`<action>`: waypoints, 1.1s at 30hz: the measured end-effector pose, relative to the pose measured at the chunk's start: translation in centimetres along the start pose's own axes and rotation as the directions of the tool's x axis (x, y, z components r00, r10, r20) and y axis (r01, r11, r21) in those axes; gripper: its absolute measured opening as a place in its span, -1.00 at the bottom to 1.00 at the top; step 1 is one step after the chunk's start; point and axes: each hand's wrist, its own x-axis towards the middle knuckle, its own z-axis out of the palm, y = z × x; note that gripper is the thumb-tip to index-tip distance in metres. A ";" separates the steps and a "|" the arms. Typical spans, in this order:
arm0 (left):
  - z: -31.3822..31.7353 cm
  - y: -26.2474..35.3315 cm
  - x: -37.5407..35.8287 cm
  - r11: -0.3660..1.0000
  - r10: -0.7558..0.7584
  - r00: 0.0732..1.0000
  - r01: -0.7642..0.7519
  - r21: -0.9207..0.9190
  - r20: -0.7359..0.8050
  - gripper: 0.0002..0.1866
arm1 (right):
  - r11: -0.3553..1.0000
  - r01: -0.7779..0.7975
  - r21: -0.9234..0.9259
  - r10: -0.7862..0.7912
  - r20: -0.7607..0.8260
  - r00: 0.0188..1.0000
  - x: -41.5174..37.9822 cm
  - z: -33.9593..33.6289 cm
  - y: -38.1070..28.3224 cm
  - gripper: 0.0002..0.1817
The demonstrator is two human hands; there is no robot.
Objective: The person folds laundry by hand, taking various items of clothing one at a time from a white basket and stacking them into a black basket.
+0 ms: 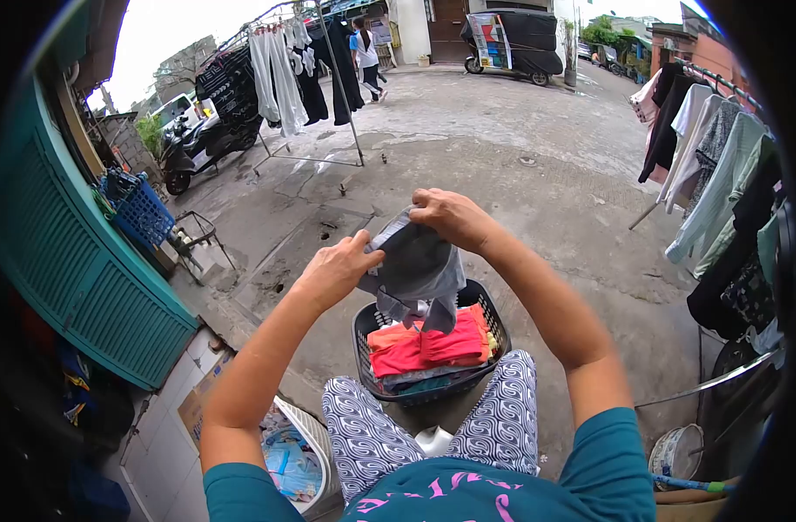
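A grey garment (419, 268) with a paler banded top edge hangs between my hands; it looks like a pair of shorts, though folds hide its full shape. My left hand (339, 265) pinches the band at its left end. At the other end, higher up, my right hand (450, 217) grips the same band with closed fingers. Beneath the garment, a black plastic basket (367, 370) stands on the ground between my knees. Folded clothes fill it, with a red folded cloth (433, 344) on top. The garment's lower edge hangs over these clothes and covers some of them.
To my left is a white basket (315, 426) of blue and patterned clothes. Laundry hangs on a metal rack (354, 113) ahead and on another rack (720, 87) at right. A blue basket (145, 213) is by the teal shutter (76, 252). A person (366, 56) walks farther off.
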 end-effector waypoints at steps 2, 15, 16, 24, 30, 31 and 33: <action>-1.2 -1.7 0.7 0.996 -0.080 0.997 0.080 0.044 0.001 -0.65 | 0.974 0.145 -0.172 -0.152 -0.025 0.988 0.0 -1.2 0.5 -0.95; -4.5 -6.0 0.5 0.950 -0.124 0.971 0.058 -0.306 -0.203 -0.83 | 0.986 -0.105 0.131 0.089 0.121 0.989 -3.8 -3.9 4.1 -0.81; -4.4 -6.0 0.8 0.909 -0.113 0.962 -0.001 -0.417 -0.248 -0.82 | 0.964 -0.167 0.208 0.146 0.114 0.983 -3.8 -3.2 4.3 -0.81; -3.7 -6.5 0.0 0.866 -0.159 0.967 0.039 -0.499 -0.200 -0.87 | 0.808 -0.419 0.414 0.279 0.358 0.891 -3.0 -4.3 3.5 -0.78; -4.5 -5.0 -1.0 0.897 -0.241 0.954 0.149 -0.416 -0.178 -0.86 | 0.898 -0.193 0.396 0.165 0.103 0.981 -2.6 -5.8 2.1 -0.81; -5.0 -4.7 -1.0 0.891 -0.299 0.932 0.195 -0.410 -0.207 -0.87 | 0.898 -0.192 0.396 0.165 0.103 0.981 -2.6 -5.3 1.9 -0.81; -3.7 -4.9 -0.9 0.924 -0.275 0.933 0.189 -0.332 -0.233 -0.87 | 0.979 0.058 0.194 -0.079 0.102 0.992 -3.3 -2.9 1.8 -0.84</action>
